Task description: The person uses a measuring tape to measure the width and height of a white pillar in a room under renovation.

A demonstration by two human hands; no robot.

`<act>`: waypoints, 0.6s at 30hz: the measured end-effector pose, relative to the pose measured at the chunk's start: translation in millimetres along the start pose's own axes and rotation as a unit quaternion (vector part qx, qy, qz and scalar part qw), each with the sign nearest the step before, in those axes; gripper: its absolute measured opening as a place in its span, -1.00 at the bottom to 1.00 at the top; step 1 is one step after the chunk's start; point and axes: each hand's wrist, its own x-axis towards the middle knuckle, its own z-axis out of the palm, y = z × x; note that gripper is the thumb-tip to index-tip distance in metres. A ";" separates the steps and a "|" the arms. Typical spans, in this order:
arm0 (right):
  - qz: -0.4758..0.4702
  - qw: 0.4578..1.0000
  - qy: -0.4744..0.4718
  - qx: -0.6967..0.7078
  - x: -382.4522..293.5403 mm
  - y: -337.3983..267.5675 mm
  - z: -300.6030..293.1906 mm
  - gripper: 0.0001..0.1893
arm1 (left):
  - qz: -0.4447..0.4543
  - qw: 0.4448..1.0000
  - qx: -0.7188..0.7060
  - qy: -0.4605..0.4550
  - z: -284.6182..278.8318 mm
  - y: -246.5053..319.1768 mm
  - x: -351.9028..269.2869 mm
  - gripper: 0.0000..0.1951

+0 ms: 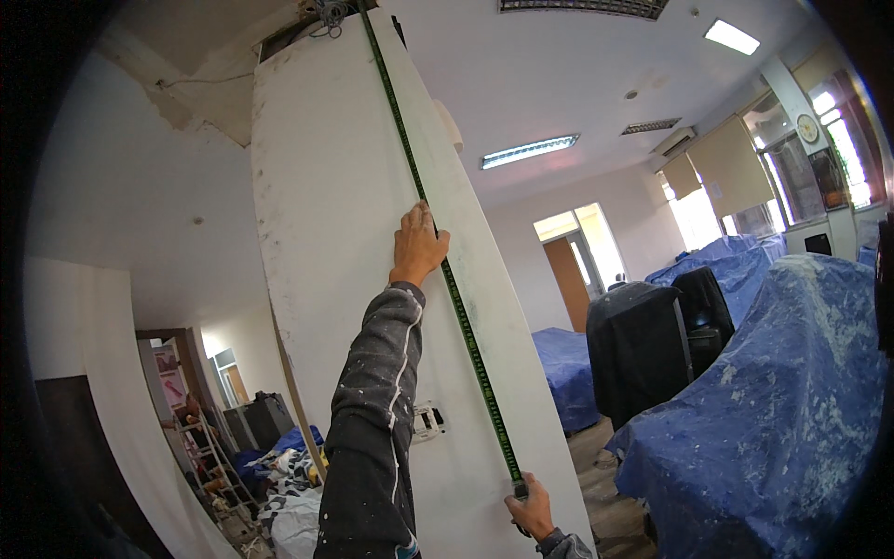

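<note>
A green tape measure blade [469, 335] runs down a white wall panel [328, 175], from its top edge to the tape measure's case [519, 487] low on the right. My right hand [534, 509] grips the case, partly covering it. Higher up, my left hand [419, 241] is on the blade, fingers and thumb around it against the panel. The dark left sleeve, spotted with white, crosses the panel's lower middle. Beside that forearm is a white wall-box frame [426, 422], partly hidden by the sleeve.
Blue sheets [761, 391] with white splashes drape bulky things at right, near a black-covered object [625, 349]. At lower left, a person stands by a metal stepladder [216, 454]. Loose cables [332, 15] hang at the panel's top. Crumpled sheeting [293, 524] lies left of the panel.
</note>
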 end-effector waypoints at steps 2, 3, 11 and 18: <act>0.049 0.998 -0.017 0.030 -0.4 -5.9 -2.9 -0.39 | -0.001 1.000 0.003 0.000 1.0 -0.8 0.1 -0.24; 0.098 0.993 -0.035 0.061 -0.8 -10.6 -4.7 -0.38 | -0.001 1.000 0.008 0.000 1.0 -1.5 -0.2 -0.24; 0.028 0.999 -0.013 0.029 3.1 21.6 8.7 -0.38 | 0.010 1.000 0.012 0.017 6.2 -3.3 0.7 -0.25; 0.113 0.990 -0.051 0.068 -1.8 -16.6 -7.3 -0.37 | 0.004 1.000 0.012 0.010 3.4 -6.4 0.9 -0.24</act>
